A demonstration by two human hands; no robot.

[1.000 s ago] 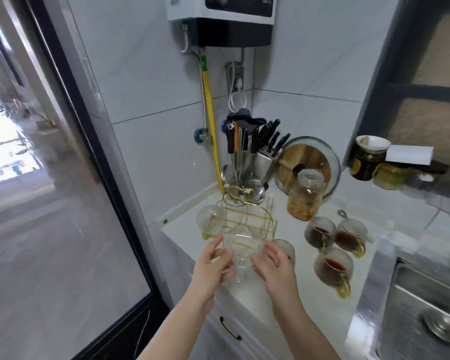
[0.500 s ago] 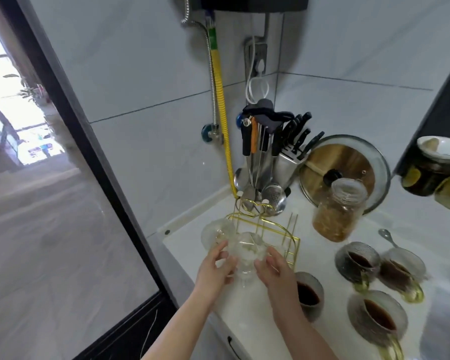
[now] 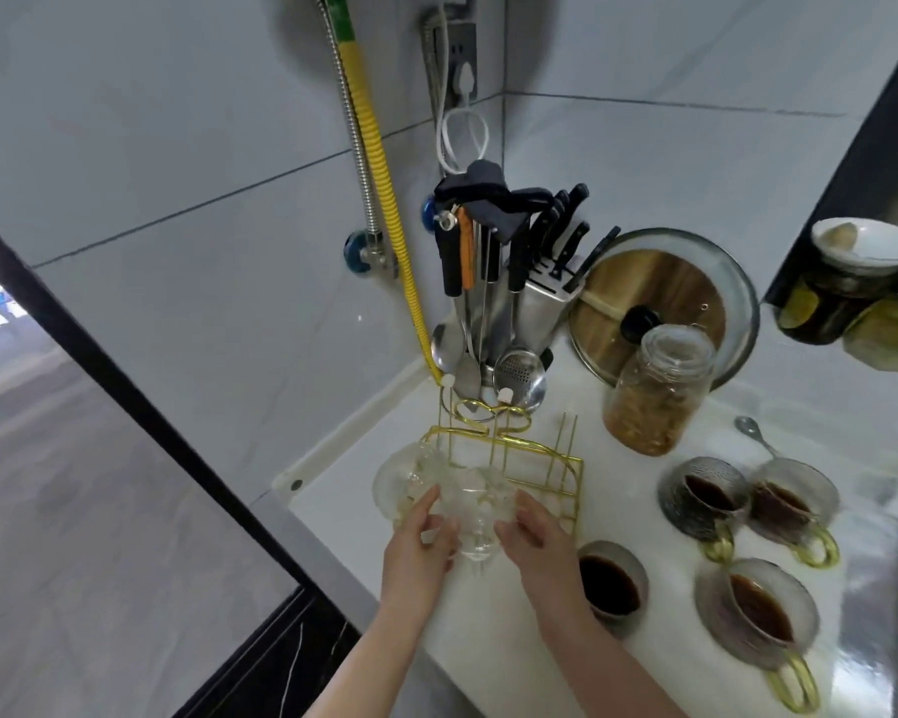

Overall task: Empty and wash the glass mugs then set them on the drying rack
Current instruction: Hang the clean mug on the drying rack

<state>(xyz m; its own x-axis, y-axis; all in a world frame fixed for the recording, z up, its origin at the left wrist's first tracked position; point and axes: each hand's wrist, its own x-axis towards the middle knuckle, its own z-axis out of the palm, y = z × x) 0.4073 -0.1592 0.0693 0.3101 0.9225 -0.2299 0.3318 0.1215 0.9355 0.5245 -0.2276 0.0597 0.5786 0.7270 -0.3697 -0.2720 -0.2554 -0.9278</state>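
Your left hand (image 3: 420, 549) has its fingers (image 3: 426, 502) loosely curled and pressed against the left side of a clear glass mug (image 3: 470, 502). Your right hand (image 3: 537, 544) mirrors this, its fingers (image 3: 522, 505) partly spread and laid against the mug's right side. Both hands hold the one mug between them (neither is clenched into a fist).

The held mug is transparent, rounded and shows no dark liquid. It appears to be tipped over, with a clear handle-like part pointing down toward you; the exact orientation is hard to read through the glass. A second clear mug (image 3: 403, 476) sits just beside it to the left, touching or nearly touching it.

The held mug lies at the near left corner of the gold wire drying rack (image 3: 535, 474), directly between your two sets of fingers and above the white surface (image 3: 488, 640). Whether it already rests on the rack's wires cannot be told.

Four ribbed glass mugs remain on the surface to your right, each filled with dark liquid:
- one (image 3: 610, 585) just beside your right wrist;
- two (image 3: 703, 497) (image 3: 791, 502) farther back, side by side, with yellow handles;
- one (image 3: 758, 611) nearest the right edge.

A glass jar (image 3: 657, 388) stands behind them.
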